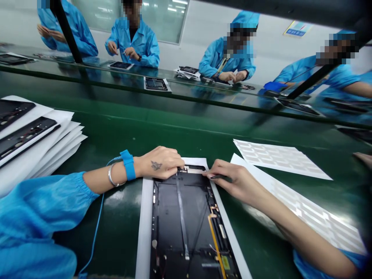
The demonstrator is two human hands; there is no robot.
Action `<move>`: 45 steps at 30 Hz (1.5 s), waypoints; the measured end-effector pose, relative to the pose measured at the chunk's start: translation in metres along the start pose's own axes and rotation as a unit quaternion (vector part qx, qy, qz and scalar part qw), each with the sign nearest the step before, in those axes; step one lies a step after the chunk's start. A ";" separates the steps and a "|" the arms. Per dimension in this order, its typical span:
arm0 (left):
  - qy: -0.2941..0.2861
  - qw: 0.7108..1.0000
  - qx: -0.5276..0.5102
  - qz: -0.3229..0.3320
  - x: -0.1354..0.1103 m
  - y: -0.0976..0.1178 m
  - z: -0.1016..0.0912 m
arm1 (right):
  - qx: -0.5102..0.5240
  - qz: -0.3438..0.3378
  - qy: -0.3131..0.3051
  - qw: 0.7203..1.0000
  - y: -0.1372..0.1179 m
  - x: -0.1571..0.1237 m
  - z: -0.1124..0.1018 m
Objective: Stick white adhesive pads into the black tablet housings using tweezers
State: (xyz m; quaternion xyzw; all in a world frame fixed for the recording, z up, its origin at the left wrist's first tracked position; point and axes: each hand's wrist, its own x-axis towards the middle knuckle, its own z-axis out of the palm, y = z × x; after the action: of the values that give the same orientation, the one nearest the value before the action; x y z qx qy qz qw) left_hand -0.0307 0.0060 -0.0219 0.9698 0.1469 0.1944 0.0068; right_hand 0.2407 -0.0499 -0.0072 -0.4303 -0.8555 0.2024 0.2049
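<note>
At nine o'clock on the green workbench (162,126) lay a fanned stack of white paper sheets (59,149), with two black tablet housings (24,133) resting on top, their shallow recesses holding small metal parts. Further right, a blue wrist strap (128,164) and a silver bangle (114,176) circled the left wrist, and a thin blue cord (97,228) ran from the strap down toward six o'clock. The left hand (159,162) was curled palm down over the top edge of a third black tablet housing (186,228), which lay on its own white sheet (144,221) at six o'clock. Its fingers (174,159) bent down onto a small metallic strip (192,169) at that edge, but whether they pinched anything could not be told. Inside the housing's tray ran a pale grey strip (181,213) and a yellow flex strip (216,248). The right hand (232,182) came in from four o'clock, its fingers closed around a slim dark tool (219,177), whose tip sat just beside the housing's top right corner. Beyond it, at three o'clock, lay two white sheets of pale printed labels (279,159). Co-workers in blue smocks (133,42) sat at twelve o'clock across the bench.
</note>
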 end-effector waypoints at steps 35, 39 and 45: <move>-0.004 1.000 -0.001 -0.005 0.000 -0.003 0.003 | -0.036 -0.093 0.092 0.991 0.000 0.009 0.016; -0.006 1.000 0.000 -0.004 0.000 -0.002 0.002 | 0.005 -0.040 0.101 0.994 0.004 0.009 0.013; -0.004 1.000 -0.003 -0.006 0.000 -0.002 0.001 | -0.002 -0.044 0.063 0.997 0.002 0.010 0.017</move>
State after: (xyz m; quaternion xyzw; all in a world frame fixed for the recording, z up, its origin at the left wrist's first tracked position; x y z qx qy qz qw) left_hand -0.0308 0.0080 -0.0226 0.9697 0.1519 0.1908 0.0112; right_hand 0.2280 -0.0436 -0.0202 -0.4047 -0.8593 0.1640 0.2664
